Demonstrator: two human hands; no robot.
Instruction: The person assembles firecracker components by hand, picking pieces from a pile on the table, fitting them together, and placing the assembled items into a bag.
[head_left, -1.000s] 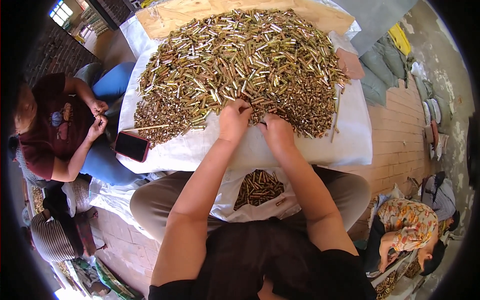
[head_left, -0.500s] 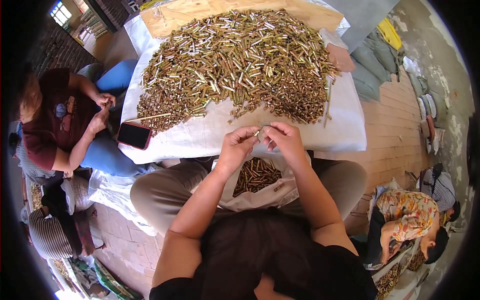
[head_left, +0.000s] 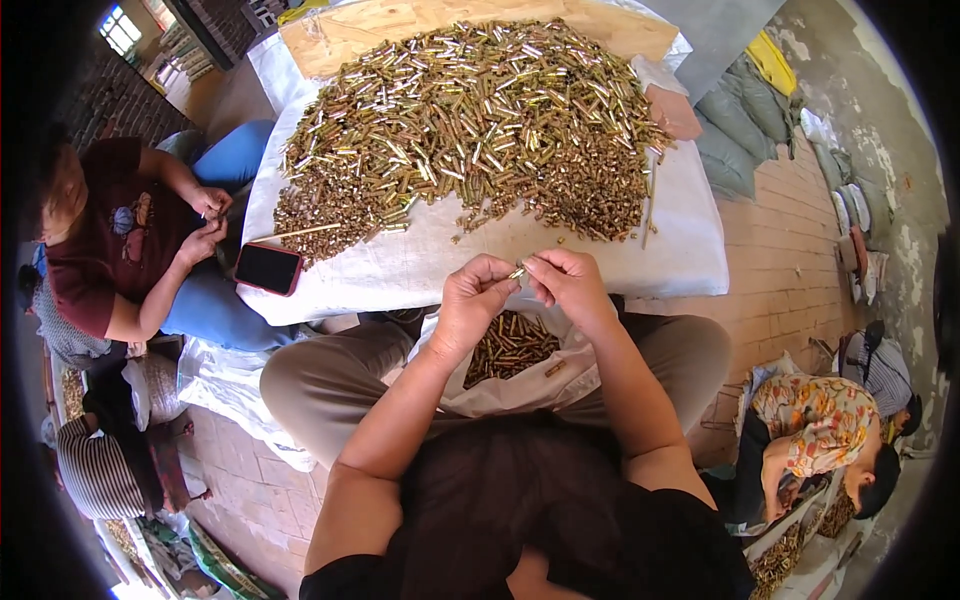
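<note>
Above the near edge of the white-covered table (head_left: 685, 255), my left hand (head_left: 474, 302) pinches one end of a small, shiny brass-coloured metal sleeve (head_left: 517, 272). My right hand (head_left: 572, 286) is closed at the other end, thumb and fingertips meeting there. Whether a second small part sits in the right fingertips is hidden. Just below my hands, a white sack (head_left: 582, 388) lies open between my knees. It holds many assembled-looking brass-coloured pieces (head_left: 510, 345). Beyond my hands spreads a large heap of long brass-coloured sleeves (head_left: 470, 110), with shorter nut-like pieces (head_left: 590, 195) along its near side.
A wooden board (head_left: 640, 35) backs the heap. On the table's left corner lie a phone (head_left: 268, 269) and a thin stick (head_left: 300, 234). A co-worker (head_left: 115, 240) sits at left, handling something small. Another person (head_left: 815, 430) bends over at lower right. Grey sacks (head_left: 745, 120) stand right.
My right fingertips have come down and closer to the sleeve in my left hand. At left, the co-worker's hands have shifted slightly.
</note>
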